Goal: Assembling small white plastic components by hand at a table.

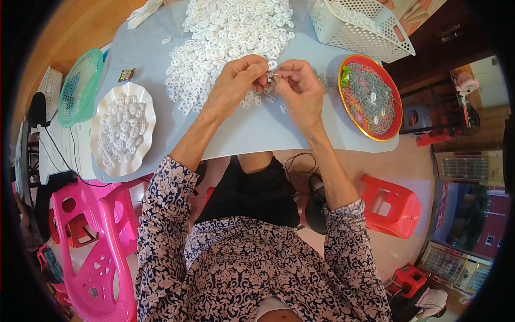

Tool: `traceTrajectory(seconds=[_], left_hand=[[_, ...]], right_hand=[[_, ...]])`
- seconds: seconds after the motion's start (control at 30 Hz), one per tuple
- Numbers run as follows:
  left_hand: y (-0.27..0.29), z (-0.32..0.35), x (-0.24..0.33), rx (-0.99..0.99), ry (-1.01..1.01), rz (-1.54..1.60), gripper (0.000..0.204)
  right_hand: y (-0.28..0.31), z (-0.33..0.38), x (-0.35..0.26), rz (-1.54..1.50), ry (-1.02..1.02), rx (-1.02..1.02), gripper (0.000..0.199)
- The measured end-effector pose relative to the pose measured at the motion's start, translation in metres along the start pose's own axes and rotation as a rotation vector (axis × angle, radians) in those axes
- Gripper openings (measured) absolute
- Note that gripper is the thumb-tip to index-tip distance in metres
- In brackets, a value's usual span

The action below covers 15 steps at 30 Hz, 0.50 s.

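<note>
My left hand (236, 85) is closed in a pinch on a small white oval plastic piece with holes (272, 65). Fingertip to fingertip with it, my right hand (300, 91) pinches a tiny greyish part (276, 78), too small to name. Both hands are just above the near right edge of a big heap of similar white plastic pieces (236, 32). To the right, a red round tray with a gold rim (397, 88) holds many small grey metal parts with a few white pieces on top. A white scalloped dish (98, 131) at the left contains more white pieces.
The grey-blue tabletop (241, 134) carries everything. A white perforated basket (354, 40) stands far right, a green basket (80, 88) at the left. A small packet (126, 74) lies behind the dish. Below are a pink chair (99, 241) and a red stool (394, 206).
</note>
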State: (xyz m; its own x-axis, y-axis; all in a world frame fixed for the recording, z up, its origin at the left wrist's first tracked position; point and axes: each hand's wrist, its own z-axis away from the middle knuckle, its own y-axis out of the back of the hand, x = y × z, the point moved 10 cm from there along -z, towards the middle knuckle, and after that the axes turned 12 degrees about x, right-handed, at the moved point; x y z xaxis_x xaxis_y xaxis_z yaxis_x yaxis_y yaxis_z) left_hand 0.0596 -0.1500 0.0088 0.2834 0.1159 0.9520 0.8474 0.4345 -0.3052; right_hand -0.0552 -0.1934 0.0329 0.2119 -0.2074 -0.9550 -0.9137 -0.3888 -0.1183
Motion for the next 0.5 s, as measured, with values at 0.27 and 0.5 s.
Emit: traceTrajectory(seconds=[0.27, 0.5], left_hand=[[-0.010, 0.005, 0.016, -0.076, -0.166, -0.254, 0.020], [-0.013, 0.009, 0.023, -0.109, -0.281, -0.468, 0.020]], right_hand=[[0.002, 0.000, -0.001, -0.002, 0.022, 0.002, 0.022], [0.004, 0.001, 0.000, 0.055, 0.040, 0.005, 0.022]])
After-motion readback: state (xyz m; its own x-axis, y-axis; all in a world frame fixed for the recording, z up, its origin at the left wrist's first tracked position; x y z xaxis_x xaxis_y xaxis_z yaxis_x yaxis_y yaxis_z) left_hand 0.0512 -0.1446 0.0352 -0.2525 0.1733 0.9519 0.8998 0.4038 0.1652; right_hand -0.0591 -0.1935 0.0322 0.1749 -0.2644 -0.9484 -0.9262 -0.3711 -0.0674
